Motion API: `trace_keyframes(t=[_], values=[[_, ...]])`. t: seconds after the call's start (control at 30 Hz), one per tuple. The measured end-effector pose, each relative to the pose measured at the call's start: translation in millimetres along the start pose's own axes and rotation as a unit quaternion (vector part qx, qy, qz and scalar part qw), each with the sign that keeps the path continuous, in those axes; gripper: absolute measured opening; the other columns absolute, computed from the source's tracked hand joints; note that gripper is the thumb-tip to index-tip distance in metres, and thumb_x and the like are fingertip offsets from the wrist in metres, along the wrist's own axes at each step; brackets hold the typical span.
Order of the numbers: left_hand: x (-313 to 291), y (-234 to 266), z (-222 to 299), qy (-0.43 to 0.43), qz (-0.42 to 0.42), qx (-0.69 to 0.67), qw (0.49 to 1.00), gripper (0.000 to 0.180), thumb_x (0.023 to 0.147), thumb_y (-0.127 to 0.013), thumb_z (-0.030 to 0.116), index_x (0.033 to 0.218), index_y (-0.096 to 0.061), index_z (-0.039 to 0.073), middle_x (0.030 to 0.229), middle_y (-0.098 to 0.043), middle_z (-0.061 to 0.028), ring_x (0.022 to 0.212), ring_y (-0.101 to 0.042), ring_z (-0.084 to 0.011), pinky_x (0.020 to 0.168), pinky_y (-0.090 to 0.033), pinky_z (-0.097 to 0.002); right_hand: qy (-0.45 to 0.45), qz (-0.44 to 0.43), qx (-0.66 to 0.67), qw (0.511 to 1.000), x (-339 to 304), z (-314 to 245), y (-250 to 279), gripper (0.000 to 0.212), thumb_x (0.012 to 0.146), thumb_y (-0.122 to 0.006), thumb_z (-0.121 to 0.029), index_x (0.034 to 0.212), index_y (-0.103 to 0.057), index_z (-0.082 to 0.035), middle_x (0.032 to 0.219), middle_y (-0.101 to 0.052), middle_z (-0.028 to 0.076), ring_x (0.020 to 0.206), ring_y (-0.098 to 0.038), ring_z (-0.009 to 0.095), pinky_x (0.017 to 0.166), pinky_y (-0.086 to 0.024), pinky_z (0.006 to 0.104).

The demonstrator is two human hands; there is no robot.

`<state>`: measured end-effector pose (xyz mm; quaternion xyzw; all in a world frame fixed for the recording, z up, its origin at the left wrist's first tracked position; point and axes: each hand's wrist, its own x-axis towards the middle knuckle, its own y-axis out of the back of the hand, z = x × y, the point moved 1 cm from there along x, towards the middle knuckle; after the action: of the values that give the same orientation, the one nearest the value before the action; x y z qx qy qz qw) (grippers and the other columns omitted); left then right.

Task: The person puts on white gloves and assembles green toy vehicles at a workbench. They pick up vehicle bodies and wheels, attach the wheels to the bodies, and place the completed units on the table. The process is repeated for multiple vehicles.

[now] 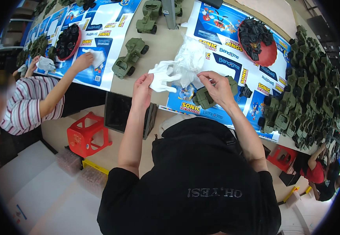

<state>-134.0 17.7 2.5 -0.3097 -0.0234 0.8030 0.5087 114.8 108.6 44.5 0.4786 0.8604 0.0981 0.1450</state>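
Note:
My left hand (142, 89) pinches a white glove (163, 77) by its edge, with the glove's fingers spread out to the right. My right hand (219, 88) has thumb and forefinger brought together beside a crumpled clear plastic bag (190, 53) with white stuff inside. What those fingertips hold, if anything, is too small to make out. Beneath the right hand lies an olive-green toy truck (204, 98), partly covered by the hand. A small black part (245, 91) rests to the right of it on the printed blue and white sheet (224, 113).
A red bowl (270, 56) of black parts stands at the back right. Rows of green toy vehicles (307, 90) crowd the right side. Another toy truck (130, 58) sits left of the sheet. At left a person in a striped shirt (32, 102) works; a red stool (87, 134) stands nearby.

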Motion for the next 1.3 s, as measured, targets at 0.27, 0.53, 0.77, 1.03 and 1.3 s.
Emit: trace_keyframes(t=[0.27, 0.53, 0.77, 1.03, 1.3], values=[[-40, -68, -9, 0.149, -0.079, -0.155, 0.973, 0.048, 0.100, -0.039, 0.029, 0.138, -0.038, 0.001, 0.135, -0.050, -0.0129, 0.119, -0.054, -0.0242, 0.101, -0.045, -0.0406, -0.190, -0.200, 0.390, 0.878, -10, -11, -11, 0.035, 0.091, -0.064, -0.025, 0.119, -0.059, -0.003, 0.105, -0.062, 0.003, 0.092, -0.058, 0.010, 0.076, -0.049, 0.0258], [-45, -84, -24, 0.111, -0.076, -0.178, 0.975, 0.062, 0.101, -0.033, 0.048, 0.139, -0.036, -0.001, 0.134, -0.049, -0.0148, 0.125, -0.047, -0.0272, 0.104, -0.037, -0.0466, -0.195, -0.066, 0.381, 0.901, -22, 14, 1, 0.021, 0.091, -0.065, -0.024, 0.097, -0.066, -0.004, 0.087, -0.064, 0.000, 0.067, -0.054, 0.006, 0.059, -0.045, 0.0206], [-41, -94, -33, 0.040, -0.072, -0.147, 0.986, 0.037, 0.092, -0.061, 0.009, 0.122, -0.047, -0.006, 0.107, -0.063, -0.0137, 0.094, -0.064, -0.0168, 0.078, -0.054, -0.0300, 0.027, 0.124, 0.110, 0.986, -42, 3, 2, 0.013, 0.087, -0.068, -0.013, 0.090, -0.064, -0.001, 0.087, -0.060, 0.000, 0.071, -0.051, 0.009, 0.065, -0.045, 0.0223], [-58, -115, -31, -0.041, -0.115, 0.099, 0.988, 0.048, 0.086, -0.065, 0.003, 0.128, -0.042, -0.001, 0.090, -0.064, -0.0089, 0.083, -0.064, -0.0131, 0.072, -0.052, -0.0250, -0.077, 0.091, 0.231, 0.966, -51, 9, -1, 0.019, 0.091, -0.064, -0.018, 0.089, -0.067, 0.001, 0.075, -0.063, -0.002, 0.067, -0.055, 0.006, 0.060, -0.044, 0.0232], [-51, -116, -27, -0.043, -0.055, 0.284, 0.956, 0.029, 0.085, -0.072, 0.019, 0.104, -0.063, -0.002, 0.080, -0.067, -0.0081, 0.065, -0.063, -0.0106, 0.059, -0.051, -0.0221, 0.010, 0.204, 0.108, 0.973, -52, 13, 16, 0.014, 0.090, -0.062, -0.015, 0.095, -0.064, -0.001, 0.075, -0.062, 0.002, 0.064, -0.054, 0.008, 0.057, -0.043, 0.0231]])
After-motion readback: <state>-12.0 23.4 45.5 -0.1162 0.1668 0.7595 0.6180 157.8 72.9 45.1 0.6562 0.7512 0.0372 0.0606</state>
